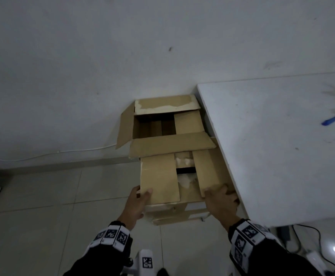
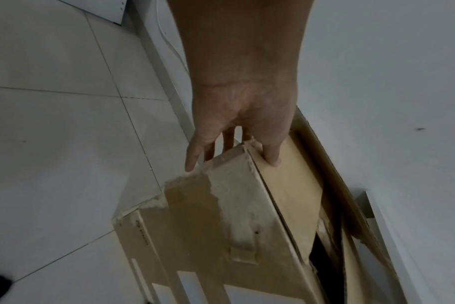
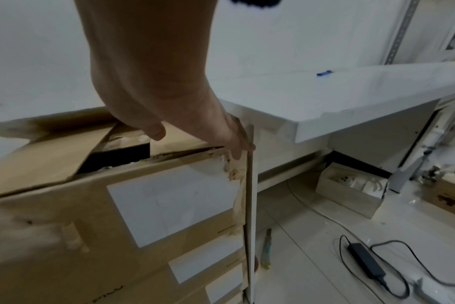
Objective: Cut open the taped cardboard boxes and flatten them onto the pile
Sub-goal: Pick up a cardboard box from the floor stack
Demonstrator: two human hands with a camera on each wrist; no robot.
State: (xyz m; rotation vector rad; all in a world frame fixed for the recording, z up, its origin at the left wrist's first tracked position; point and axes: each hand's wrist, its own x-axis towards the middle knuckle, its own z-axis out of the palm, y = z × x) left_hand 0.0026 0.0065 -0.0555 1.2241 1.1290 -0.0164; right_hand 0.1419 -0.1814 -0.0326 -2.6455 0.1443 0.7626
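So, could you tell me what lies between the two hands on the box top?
Head view: two folded cardboard flaps, with a dark gap and torn whitish patches between them.

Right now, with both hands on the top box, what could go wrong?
The left hand and right hand hold the top box only at near corners; it may slip. The right hand's fingers sit against the white panel and may get pinched. The power adapter on the floor could trip you.

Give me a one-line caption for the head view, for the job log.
Left hand and right hand hold the near corners of a cardboard box beside a white table, an open box behind.
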